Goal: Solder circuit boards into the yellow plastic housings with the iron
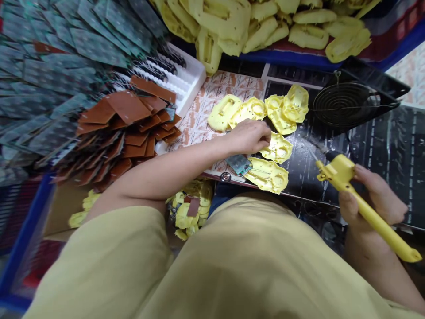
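My right hand (375, 197) is wrapped round a yellow soldering gun (341, 170), its thin metal tip pointing left over the black work surface. Fingers curled together, my left hand (250, 136) rests at the edge of a yellow plastic shell half (278, 148); what it pinches, if anything, is hidden. Nearest my body lies another yellow shell half (270, 175), with thin wires running to a small green circuit board (239, 164). Beyond my left hand sit more yellow shells (249, 109), some stacked on each other (288, 108).
Heaped circuit boards (66, 79) and brown boards (129, 110) fill the left side beside a white foam tray (191, 79). A blue-edged bin of yellow shells (232, 22) stands at the back. At the right back is a black fan-like unit (345, 106) with a round grille.
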A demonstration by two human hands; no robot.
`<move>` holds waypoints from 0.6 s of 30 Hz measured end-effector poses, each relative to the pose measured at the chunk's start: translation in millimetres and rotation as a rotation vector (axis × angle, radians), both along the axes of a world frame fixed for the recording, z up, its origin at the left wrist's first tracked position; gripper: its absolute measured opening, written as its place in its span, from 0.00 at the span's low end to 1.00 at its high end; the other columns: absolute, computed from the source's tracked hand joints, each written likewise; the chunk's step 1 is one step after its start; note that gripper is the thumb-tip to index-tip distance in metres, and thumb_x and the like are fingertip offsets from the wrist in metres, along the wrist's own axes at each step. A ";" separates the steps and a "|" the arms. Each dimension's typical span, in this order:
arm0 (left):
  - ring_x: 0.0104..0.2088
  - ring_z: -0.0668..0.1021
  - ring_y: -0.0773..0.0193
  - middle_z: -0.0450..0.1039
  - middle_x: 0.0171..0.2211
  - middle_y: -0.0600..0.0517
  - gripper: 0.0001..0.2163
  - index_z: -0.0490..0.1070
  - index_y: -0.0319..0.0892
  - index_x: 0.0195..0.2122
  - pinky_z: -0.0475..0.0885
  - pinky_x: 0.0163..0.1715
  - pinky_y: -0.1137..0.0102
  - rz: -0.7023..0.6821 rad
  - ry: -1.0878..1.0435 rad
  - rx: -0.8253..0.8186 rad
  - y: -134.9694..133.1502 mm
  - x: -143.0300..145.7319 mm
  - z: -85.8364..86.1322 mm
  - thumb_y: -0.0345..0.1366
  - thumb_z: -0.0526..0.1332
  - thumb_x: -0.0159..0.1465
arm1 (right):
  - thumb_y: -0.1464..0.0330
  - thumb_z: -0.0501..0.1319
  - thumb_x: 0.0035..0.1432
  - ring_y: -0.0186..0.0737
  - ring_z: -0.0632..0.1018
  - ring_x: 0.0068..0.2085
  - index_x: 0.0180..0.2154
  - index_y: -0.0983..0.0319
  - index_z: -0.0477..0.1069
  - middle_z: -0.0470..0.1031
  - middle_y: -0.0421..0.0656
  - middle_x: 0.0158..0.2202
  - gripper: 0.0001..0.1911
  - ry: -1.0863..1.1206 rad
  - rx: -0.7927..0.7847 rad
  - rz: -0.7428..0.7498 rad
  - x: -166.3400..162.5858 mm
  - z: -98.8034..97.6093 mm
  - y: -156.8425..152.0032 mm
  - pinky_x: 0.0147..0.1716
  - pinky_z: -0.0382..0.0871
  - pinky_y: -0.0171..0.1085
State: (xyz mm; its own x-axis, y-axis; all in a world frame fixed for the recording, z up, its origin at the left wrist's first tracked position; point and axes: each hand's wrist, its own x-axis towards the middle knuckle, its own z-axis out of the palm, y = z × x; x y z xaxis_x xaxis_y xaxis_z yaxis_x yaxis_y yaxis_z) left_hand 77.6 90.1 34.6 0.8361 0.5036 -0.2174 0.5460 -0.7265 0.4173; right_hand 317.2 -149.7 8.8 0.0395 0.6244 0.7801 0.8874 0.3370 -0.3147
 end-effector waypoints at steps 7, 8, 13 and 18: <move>0.48 0.84 0.55 0.84 0.41 0.49 0.11 0.86 0.43 0.41 0.75 0.54 0.62 0.016 -0.012 0.031 2.5 6.6 -1.1 0.31 0.63 0.64 | 0.70 0.76 0.61 0.45 0.88 0.33 0.56 0.56 0.81 0.88 0.43 0.41 0.22 0.108 -0.081 0.102 -9.1 -15.0 7.8 0.31 0.86 0.39; 0.47 0.84 0.55 0.85 0.41 0.49 0.11 0.86 0.43 0.41 0.75 0.54 0.61 0.027 0.014 0.035 2.2 8.5 -0.1 0.31 0.63 0.64 | 0.71 0.76 0.61 0.45 0.88 0.32 0.52 0.57 0.82 0.88 0.43 0.39 0.18 0.121 -0.080 0.133 -10.0 -14.8 10.4 0.31 0.86 0.38; 0.49 0.85 0.53 0.86 0.42 0.49 0.11 0.87 0.44 0.41 0.75 0.54 0.60 0.031 0.058 0.044 1.6 11.3 6.1 0.31 0.63 0.64 | 0.72 0.76 0.61 0.42 0.87 0.30 0.45 0.57 0.81 0.87 0.41 0.35 0.12 0.129 -0.083 0.220 -11.5 -13.3 18.1 0.30 0.86 0.36; 0.47 0.85 0.57 0.85 0.43 0.48 0.10 0.87 0.42 0.42 0.74 0.52 0.64 0.014 0.022 -0.080 5.8 2.7 9.9 0.33 0.65 0.65 | 0.70 0.76 0.62 0.44 0.89 0.33 0.57 0.56 0.80 0.88 0.43 0.42 0.22 0.083 -0.122 0.125 -8.4 -11.0 11.0 0.32 0.87 0.36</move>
State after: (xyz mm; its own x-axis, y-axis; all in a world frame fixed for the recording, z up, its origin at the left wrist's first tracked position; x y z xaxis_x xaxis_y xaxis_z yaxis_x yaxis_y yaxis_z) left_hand 80.4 95.9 44.5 0.8235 0.4956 -0.2759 0.5659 -0.6835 0.4611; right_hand 308.9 -138.8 -2.2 0.0167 0.7182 0.6956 0.8104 0.3978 -0.4302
